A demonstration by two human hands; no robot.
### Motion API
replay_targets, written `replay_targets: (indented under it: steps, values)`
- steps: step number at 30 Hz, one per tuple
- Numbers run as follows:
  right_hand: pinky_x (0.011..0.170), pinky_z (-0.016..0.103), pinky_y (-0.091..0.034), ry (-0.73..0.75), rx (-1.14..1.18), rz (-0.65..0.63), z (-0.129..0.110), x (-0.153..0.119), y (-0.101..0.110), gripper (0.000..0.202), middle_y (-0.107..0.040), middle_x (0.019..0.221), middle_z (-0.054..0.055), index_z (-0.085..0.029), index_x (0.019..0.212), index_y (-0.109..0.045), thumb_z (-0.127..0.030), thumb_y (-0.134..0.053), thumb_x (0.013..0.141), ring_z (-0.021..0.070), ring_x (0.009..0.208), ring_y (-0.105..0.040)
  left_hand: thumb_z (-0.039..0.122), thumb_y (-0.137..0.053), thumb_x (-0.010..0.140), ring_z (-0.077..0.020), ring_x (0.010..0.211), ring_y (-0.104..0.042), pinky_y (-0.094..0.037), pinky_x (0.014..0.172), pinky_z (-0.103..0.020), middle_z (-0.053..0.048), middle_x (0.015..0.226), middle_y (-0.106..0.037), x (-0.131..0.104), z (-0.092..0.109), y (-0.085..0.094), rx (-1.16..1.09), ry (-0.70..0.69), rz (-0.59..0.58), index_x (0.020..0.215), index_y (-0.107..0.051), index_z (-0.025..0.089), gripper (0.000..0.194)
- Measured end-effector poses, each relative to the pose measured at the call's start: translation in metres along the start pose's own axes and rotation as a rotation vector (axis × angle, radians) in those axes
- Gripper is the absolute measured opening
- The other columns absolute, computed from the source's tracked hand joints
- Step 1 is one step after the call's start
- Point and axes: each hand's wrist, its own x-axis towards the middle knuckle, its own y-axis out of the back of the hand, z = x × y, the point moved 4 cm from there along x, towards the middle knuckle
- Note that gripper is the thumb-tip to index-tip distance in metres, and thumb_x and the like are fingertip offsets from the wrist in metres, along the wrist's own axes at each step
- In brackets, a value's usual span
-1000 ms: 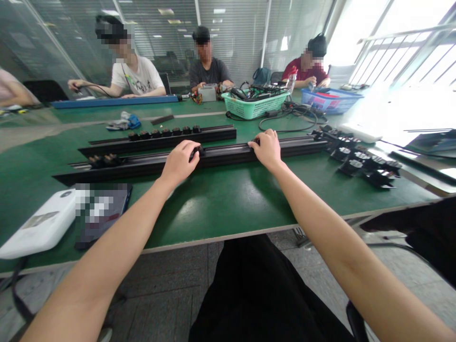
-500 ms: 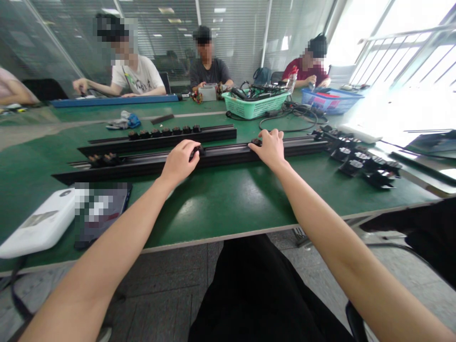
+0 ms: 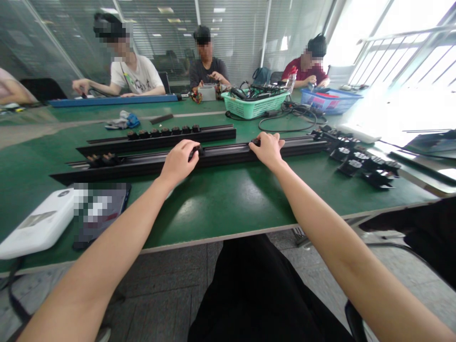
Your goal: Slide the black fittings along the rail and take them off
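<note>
A long black rail (image 3: 228, 158) lies across the green table in front of me. My left hand (image 3: 178, 162) is closed around a small black block (image 3: 195, 152) on the rail's middle. Further right, my right hand (image 3: 268, 151) pinches another small black block (image 3: 255, 142) on the same rail, mostly hidden by the fingers. Several similar black pieces (image 3: 105, 160) sit at the rail's left end. Behind it, a second black rail (image 3: 160, 142) carries a row of small black blocks (image 3: 166, 131).
Black parts (image 3: 352, 161) lie piled at the rail's right end. A white device (image 3: 42, 223) and a phone-like slab (image 3: 103, 213) rest front left. Beyond are a green basket (image 3: 254, 108) of cables, a blue basket (image 3: 331, 104), gloves (image 3: 123, 120) and several people seated opposite.
The fingers of my right hand have shifted slightly over the block; my left hand keeps its place. Across the table, the person in dark grey has raised a hand.
</note>
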Motion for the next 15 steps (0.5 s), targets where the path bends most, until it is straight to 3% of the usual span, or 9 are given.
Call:
replay_targets:
  steps: [15]
  values:
    - [0.098, 0.06, -0.035, -0.025, -0.019, 0.006, 0.0096, 0.0061, -0.0006, 0.027, -0.063, 0.111, 0.017, -0.019, 0.101, -0.063, -0.045, -0.053, 0.1, 0.041, 0.119, -0.045, 0.029, -0.047, 0.097, -0.0294, 0.124, -0.061, -0.048, 0.111, -0.045, -0.012, 0.129, -0.066, 0.0001, 0.0002, 0.0, 0.004, -0.009, 0.001, 0.125, -0.067, 0.019, 0.036]
